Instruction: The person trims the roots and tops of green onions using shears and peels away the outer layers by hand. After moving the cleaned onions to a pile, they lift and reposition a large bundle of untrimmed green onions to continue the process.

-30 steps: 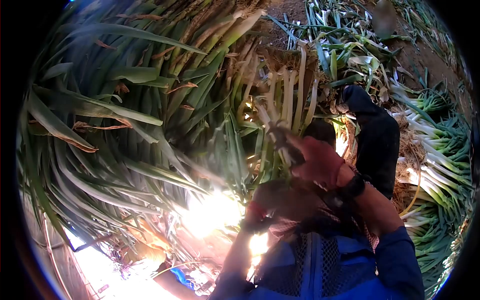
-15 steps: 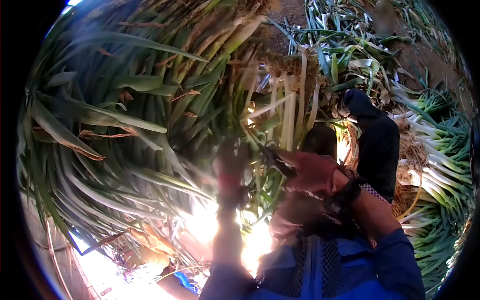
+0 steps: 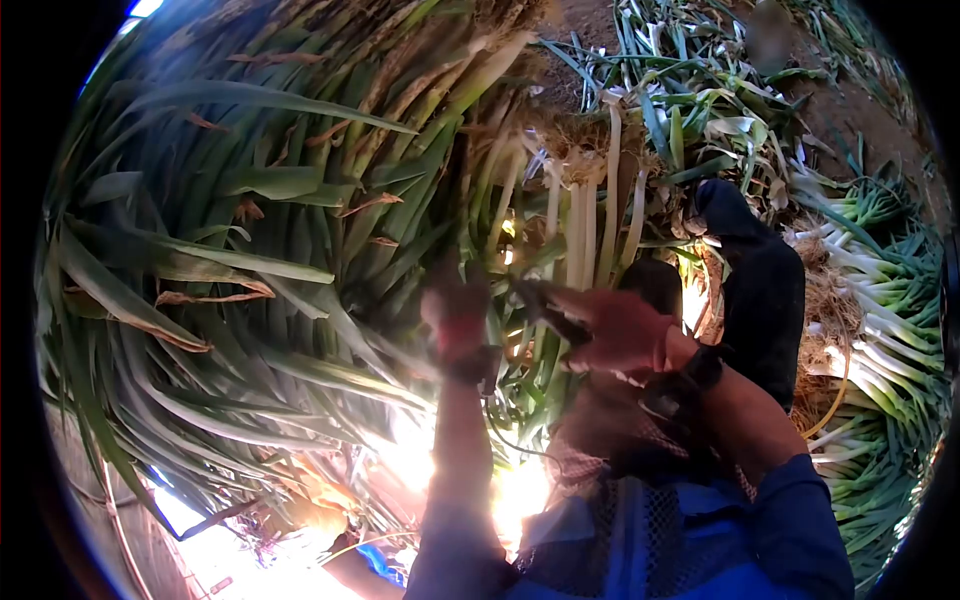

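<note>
In the head view my left hand point(image 3: 458, 318), in a reddish glove with dark fingertips, is raised in front of the long green leaves of the big leek-like onions point(image 3: 330, 300). Motion smears its fingers, so its grip does not show. My right hand point(image 3: 625, 330), gloved alike, reaches in from the right with its dark fingertips pointing left. They are blurred, and I cannot make out whether anything lies between them. Just beyond this hand stand pale onion stalks point(image 3: 582, 235) with brown roots at their upper ends. A gap separates the two hands.
A person in dark hooded clothing point(image 3: 760, 290) bends to the right of my hands. Trimmed onions point(image 3: 870, 330) lie in rows at the far right, near a yellow hose point(image 3: 838, 395). Loose leaves point(image 3: 690, 90) litter the soil. A thin dark cord point(image 3: 515, 443) hangs below my hands.
My left hand has shifted slightly up and left, my right hand slightly right. The gap between them is a little wider. The dark cord now shows below them.
</note>
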Action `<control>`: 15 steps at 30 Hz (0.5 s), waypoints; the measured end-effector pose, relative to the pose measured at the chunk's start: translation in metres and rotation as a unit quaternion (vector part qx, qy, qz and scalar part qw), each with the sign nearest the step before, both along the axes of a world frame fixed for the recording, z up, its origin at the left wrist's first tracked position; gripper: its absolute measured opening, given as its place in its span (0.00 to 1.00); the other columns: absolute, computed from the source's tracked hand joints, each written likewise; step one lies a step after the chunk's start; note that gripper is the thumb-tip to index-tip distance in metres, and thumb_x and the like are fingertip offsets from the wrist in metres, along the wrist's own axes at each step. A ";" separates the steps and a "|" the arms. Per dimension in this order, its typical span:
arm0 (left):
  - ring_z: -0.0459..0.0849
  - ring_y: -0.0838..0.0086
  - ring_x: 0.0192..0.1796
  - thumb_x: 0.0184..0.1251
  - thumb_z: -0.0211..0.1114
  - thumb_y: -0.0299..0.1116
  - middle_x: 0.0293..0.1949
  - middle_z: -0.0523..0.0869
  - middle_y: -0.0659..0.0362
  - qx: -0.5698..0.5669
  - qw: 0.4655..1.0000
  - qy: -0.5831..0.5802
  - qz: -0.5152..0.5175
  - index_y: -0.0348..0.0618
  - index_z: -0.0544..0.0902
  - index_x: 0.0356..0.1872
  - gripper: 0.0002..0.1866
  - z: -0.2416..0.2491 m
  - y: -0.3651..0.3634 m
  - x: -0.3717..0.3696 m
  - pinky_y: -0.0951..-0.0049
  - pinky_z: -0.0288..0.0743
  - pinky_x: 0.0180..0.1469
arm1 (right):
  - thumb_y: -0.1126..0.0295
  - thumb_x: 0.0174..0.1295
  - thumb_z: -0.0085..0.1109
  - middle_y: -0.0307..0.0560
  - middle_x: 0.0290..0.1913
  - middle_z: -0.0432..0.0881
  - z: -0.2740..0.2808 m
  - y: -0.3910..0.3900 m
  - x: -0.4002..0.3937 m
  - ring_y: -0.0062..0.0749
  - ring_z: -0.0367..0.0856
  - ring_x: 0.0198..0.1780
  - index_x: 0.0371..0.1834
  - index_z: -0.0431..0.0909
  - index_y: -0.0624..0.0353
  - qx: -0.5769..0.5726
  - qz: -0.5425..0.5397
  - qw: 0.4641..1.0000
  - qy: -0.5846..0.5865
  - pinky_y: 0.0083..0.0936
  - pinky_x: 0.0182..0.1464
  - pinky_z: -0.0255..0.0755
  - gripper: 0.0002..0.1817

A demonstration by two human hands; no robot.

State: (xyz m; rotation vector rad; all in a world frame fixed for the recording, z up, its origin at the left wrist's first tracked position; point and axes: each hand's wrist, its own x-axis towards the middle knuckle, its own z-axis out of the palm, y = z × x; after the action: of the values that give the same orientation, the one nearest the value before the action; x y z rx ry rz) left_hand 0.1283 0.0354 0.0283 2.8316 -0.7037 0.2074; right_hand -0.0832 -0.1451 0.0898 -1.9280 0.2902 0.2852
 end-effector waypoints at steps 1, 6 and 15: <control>0.91 0.51 0.52 0.67 0.62 0.48 0.52 0.92 0.50 -0.013 1.000 0.013 0.006 0.56 0.88 0.62 0.25 0.003 -0.002 0.001 0.52 0.85 0.52 | 0.60 0.54 0.72 0.61 0.46 0.88 0.003 0.004 0.001 0.57 0.89 0.49 0.83 0.64 0.47 -0.026 0.031 0.999 -0.022 0.45 0.52 0.82 0.48; 0.91 0.53 0.53 0.66 0.61 0.45 0.54 0.92 0.52 -0.045 0.996 0.063 0.040 0.55 0.90 0.58 0.22 0.007 -0.005 0.005 0.52 0.85 0.53 | 0.60 0.54 0.71 0.60 0.45 0.87 0.014 0.003 0.029 0.58 0.90 0.46 0.84 0.62 0.47 -0.062 0.007 0.998 -0.004 0.47 0.50 0.83 0.50; 0.89 0.55 0.56 0.68 0.68 0.57 0.60 0.87 0.50 0.099 0.995 -0.032 0.007 0.52 0.81 0.67 0.31 0.003 -0.033 0.005 0.55 0.85 0.55 | 0.66 0.52 0.68 0.59 0.44 0.89 0.026 -0.035 0.102 0.52 0.92 0.37 0.81 0.64 0.51 -0.096 -0.062 0.993 0.026 0.44 0.44 0.86 0.47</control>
State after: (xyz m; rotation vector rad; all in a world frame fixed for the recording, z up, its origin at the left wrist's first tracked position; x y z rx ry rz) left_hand 0.1336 0.0022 0.0312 3.0308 -0.7584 0.2448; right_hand 0.0183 -0.1804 0.1158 -2.0829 0.4853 0.2311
